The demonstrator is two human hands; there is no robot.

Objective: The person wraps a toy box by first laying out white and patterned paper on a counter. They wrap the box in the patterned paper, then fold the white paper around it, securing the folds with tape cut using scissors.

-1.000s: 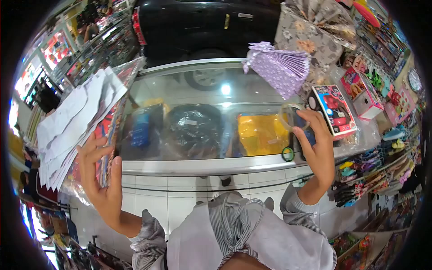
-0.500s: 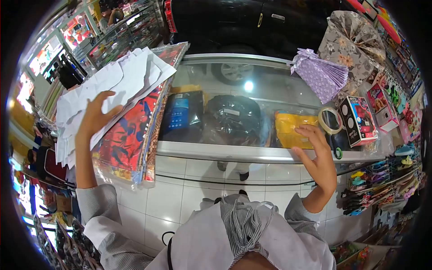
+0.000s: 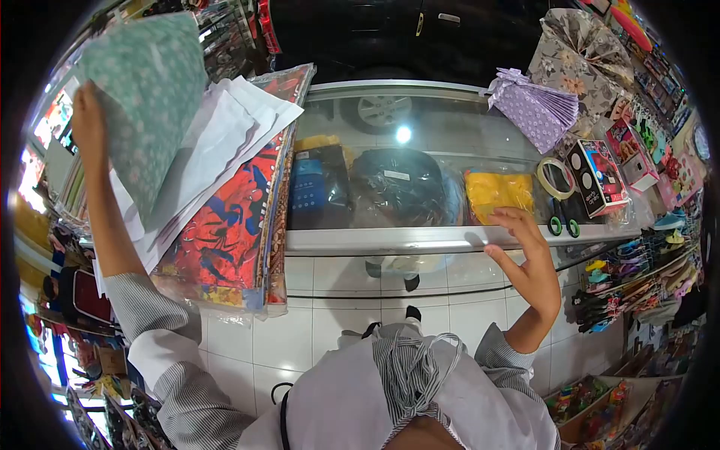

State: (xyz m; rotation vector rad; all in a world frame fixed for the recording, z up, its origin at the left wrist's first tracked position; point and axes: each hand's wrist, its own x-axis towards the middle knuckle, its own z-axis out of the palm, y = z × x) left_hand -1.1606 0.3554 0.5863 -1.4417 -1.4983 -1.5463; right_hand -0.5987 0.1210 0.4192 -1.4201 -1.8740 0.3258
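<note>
My left hand [image 3: 90, 127] is closed on the edge of a green wrapping paper sheet [image 3: 154, 90] with a small pale flower pattern, held raised at the far left. Beneath it lie white-backed paper sheets [image 3: 217, 124] with uneven edges, on top of a pile of plastic-covered wrapping paper with red and blue figures [image 3: 225, 232]. My right hand [image 3: 529, 262] hovers at the front edge of the glass counter [image 3: 450, 237], fingers spread and holding nothing. A yellow packet [image 3: 499, 195] in clear plastic shows just beyond its fingertips.
Toward the right of the counter are a roll of tape [image 3: 555, 178], green-handled scissors [image 3: 564, 225], a boxed item [image 3: 598, 180], a purple pleated paper piece [image 3: 534, 109] and a large floral wrapped one [image 3: 585, 60]. Hanging goods [image 3: 622, 281] crowd the right side.
My left hand has moved up and left from the white sheets and now holds up a sheet with its green side showing. The right hand stays spread in nearly the same place.
</note>
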